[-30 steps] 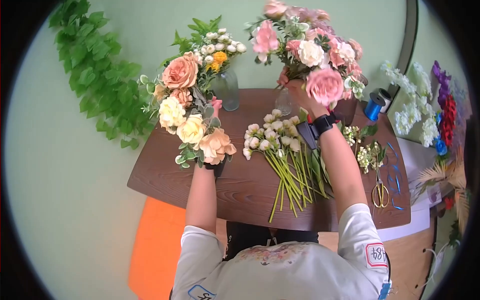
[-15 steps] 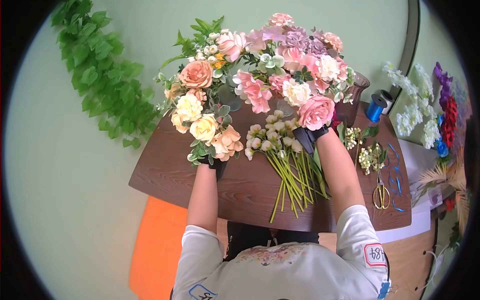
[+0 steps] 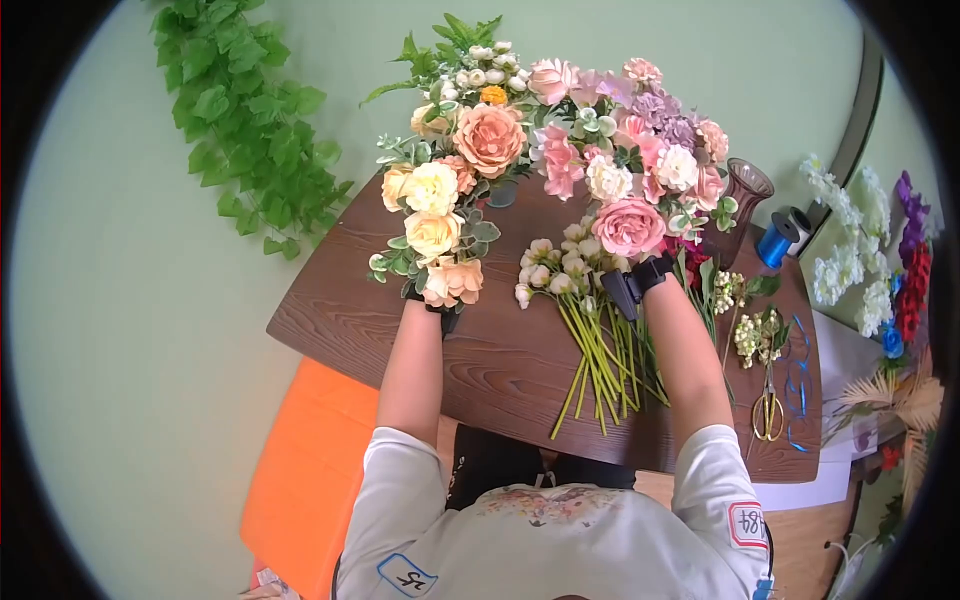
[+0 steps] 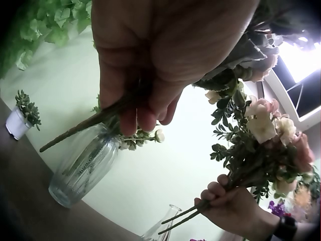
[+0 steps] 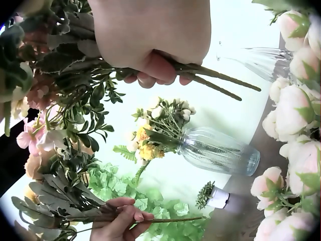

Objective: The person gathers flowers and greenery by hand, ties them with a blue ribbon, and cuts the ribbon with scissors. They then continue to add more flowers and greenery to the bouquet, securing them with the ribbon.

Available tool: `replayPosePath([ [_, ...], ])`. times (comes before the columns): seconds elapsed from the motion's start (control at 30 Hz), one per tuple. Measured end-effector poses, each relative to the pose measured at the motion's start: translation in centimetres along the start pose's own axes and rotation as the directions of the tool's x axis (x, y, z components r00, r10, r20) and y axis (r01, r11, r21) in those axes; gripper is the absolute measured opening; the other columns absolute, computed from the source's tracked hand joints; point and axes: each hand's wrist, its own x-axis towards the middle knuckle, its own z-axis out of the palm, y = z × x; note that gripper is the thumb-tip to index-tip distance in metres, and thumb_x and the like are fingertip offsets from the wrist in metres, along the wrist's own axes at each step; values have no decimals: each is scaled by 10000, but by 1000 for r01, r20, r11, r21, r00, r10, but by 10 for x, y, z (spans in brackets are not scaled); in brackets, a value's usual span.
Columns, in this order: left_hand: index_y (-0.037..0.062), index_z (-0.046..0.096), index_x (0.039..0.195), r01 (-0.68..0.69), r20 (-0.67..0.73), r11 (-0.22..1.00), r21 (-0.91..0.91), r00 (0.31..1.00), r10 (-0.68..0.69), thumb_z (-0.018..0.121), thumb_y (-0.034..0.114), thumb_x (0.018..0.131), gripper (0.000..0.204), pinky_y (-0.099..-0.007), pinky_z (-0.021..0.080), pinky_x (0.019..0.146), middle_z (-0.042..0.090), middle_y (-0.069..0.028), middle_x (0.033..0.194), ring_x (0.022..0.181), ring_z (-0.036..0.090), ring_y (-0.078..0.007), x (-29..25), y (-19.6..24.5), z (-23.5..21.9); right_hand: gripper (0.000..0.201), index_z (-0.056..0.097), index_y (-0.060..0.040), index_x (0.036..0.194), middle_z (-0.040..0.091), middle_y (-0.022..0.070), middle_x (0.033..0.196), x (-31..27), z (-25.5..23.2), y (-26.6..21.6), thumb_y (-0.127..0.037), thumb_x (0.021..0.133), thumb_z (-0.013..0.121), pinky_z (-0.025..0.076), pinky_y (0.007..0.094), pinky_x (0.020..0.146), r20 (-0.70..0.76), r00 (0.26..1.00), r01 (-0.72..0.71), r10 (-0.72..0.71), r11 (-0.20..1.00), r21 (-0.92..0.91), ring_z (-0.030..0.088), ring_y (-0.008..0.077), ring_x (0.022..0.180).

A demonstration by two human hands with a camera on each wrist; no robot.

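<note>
Above the table, my left hand (image 4: 160,55) grips the stem of a bouquet of peach and cream roses (image 3: 433,188). The bare stem end (image 4: 65,138) sticks out past the fingers. My right hand (image 5: 155,40) holds a pink and lilac bouquet (image 3: 630,226) with its fingers curled around two stems (image 5: 220,83). In the head view the blooms cover both hands. The two bouquets are side by side, blooms nearly meeting. Behind the left hand stands a clear glass vase (image 5: 220,153) with white and yellow flowers in it.
White flowers with green stems (image 3: 600,360) lie on the brown table (image 3: 350,280). A narrow clear vase (image 4: 163,226), a dark glass vase (image 3: 745,195) and a blue ribbon spool (image 3: 775,240) stand at the back. Scissors (image 3: 768,415) lie on the right. A small potted succulent (image 4: 19,123) shows too.
My right hand has lowered the pink bouquet and brought it closer to the peach one. The peach bouquet has turned more upright. The head view has shifted a little.
</note>
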Motion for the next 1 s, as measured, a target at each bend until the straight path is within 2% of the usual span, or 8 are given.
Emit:
replayPosePath([
  [0.07, 21, 553, 821, -2, 3, 1000, 18, 1000, 2, 574, 68, 770, 73, -205, 433, 601, 551, -8, 715, 627, 523, -79, -4, 3, 0, 475, 495, 120, 950, 563, 204, 901, -3, -9, 2, -310, 783, 377, 462, 328, 716, 18, 1000, 19, -18, 998, -62, 560, 288, 778],
  [0.47, 23, 552, 830, -13, 8, 991, 136, 1000, 12, 579, 67, 766, 83, -204, 434, 600, 551, -11, 729, 633, 522, -78, -12, 18, 11, 449, 495, 120, 961, 557, 207, 924, -2, 18, -23, -278, 793, 370, 466, 336, 723, 40, 999, -3, -6, 975, 221, 560, 290, 798],
  [0.6, 23, 552, 833, -14, -31, 979, 206, 999, 21, 580, 66, 764, 86, -204, 434, 600, 552, -12, 734, 635, 522, -78, -12, 22, 16, 441, 495, 120, 964, 556, 208, 932, 9, 27, -13, -267, 796, 367, 467, 339, 726, 79, 997, -27, -1, 937, 349, 560, 290, 804],
  [0.63, 23, 552, 834, -14, -47, 974, 226, 999, 25, 581, 66, 764, 87, -204, 434, 600, 552, -13, 735, 636, 522, -78, -10, 25, 15, 443, 487, 127, 977, 550, 221, 936, 7, 19, -7, -255, 811, 337, 473, 350, 730, 68, 992, 88, -110, 958, 273, 557, 304, 815],
  [0.67, 23, 552, 834, -12, -61, 970, 245, 998, 28, 581, 66, 763, 88, -204, 434, 600, 552, -13, 736, 636, 522, -78, -10, 26, 16, 499, 485, 133, 973, 547, 227, 934, 4, 17, -4, -311, 805, 331, 478, 351, 727, 0, 999, 42, -44, 945, 323, 555, 317, 815],
  [0.7, 24, 552, 835, -12, -72, 965, 261, 997, 32, 582, 66, 763, 89, -204, 434, 600, 552, -13, 737, 637, 522, -77, -15, 28, 15, 499, 485, 133, 973, 547, 227, 934, 3, 15, -1, -311, 805, 331, 478, 351, 727, 8, 999, 37, -42, 943, 330, 555, 317, 815],
  [0.77, 24, 552, 836, -9, -87, 957, 291, 996, 36, 582, 66, 762, 91, -204, 434, 600, 552, -14, 740, 638, 522, -77, -18, 30, 20, 546, 471, 142, 977, 545, 238, 915, -1, 18, 0, -352, 796, 325, 478, 363, 713, -96, 995, 44, 12, 826, 562, 551, 336, 801],
  [1.0, 25, 552, 842, -3, -97, 928, 372, 994, 42, 585, 65, 759, 97, -204, 435, 599, 552, -16, 748, 642, 522, -77, -16, 39, 24, 553, 470, 131, 966, 543, 232, 904, 12, 32, -3, -375, 772, 360, 475, 354, 698, -47, 999, 38, -12, 796, 604, 546, 332, 801],
])
